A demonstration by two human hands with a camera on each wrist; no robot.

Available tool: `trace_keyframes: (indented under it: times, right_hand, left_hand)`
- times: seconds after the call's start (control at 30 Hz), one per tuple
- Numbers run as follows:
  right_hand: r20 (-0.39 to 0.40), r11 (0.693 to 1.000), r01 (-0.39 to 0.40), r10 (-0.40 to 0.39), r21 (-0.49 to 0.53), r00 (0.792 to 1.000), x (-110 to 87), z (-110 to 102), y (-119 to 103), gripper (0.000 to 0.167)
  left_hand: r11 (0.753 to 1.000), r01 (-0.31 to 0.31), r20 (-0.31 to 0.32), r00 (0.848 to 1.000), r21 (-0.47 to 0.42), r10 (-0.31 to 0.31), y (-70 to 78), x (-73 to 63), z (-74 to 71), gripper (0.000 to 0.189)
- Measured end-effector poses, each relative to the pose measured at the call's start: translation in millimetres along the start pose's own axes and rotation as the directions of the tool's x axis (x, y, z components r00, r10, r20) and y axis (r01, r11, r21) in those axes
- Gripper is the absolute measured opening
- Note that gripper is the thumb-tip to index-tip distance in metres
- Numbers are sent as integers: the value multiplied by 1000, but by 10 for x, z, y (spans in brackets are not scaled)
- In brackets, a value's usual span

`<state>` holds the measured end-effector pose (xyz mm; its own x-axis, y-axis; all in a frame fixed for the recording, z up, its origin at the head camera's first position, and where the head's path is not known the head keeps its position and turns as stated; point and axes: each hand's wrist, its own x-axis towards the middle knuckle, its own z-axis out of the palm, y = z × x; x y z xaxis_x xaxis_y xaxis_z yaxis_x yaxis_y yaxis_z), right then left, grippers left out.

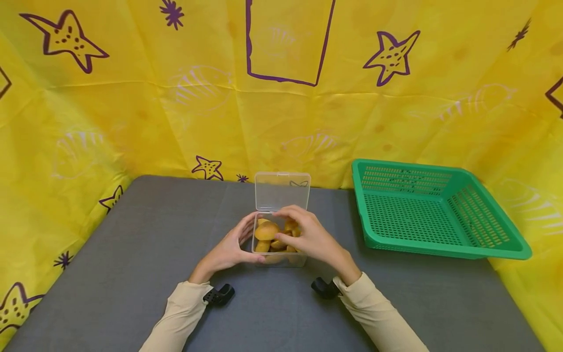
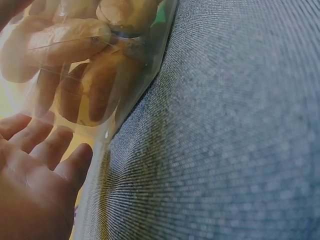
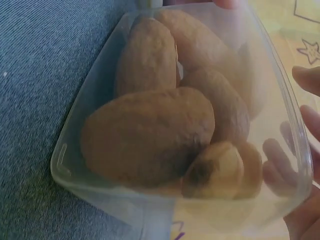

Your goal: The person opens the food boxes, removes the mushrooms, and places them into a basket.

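A clear plastic box (image 1: 272,259) stands on the table with its hinged lid (image 1: 282,191) upright behind it. Tan-brown mushrooms (image 1: 267,231) fill it, and they show through the walls in both wrist views. My left hand (image 1: 226,252) holds the box's left side, thumb along the front wall and fingers toward the back corner. Over the right part of the box arches my right hand (image 1: 312,237). Its thumb and forefinger are spread above the mushrooms, with no mushroom visibly pinched between them. This hand hides some of the contents.
A green slotted basket (image 1: 448,249) stands to the right on the grey table (image 1: 145,244). Behind the table hangs a yellow cloth (image 1: 145,117) with purple starfish drawings. Black straps with small devices (image 1: 220,295) sit at both wrists.
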<state>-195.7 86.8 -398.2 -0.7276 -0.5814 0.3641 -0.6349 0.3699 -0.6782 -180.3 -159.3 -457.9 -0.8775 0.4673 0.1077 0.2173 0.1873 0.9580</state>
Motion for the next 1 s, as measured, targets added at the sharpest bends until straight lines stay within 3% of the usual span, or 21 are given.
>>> trace_keyframes:
  times: [0.4, 0.67, 1.0]
  right_hand:
    - [126, 999, 26, -22, -27, 992, 102, 107, 15, 52]
    - [205, 984, 56, -20, -170, 979, 203, 149, -26, 53]
    - [187, 973, 81, -40, -218, 982, 217, 196, -19, 49]
  left_hand:
    - [1000, 21, 23, 1000, -4, -21, 21, 0, 9, 109]
    - [1000, 6, 31, 1000, -25, -5, 24, 5, -7, 107]
    - [999, 37, 29, 999, -15, -36, 27, -2, -9, 109]
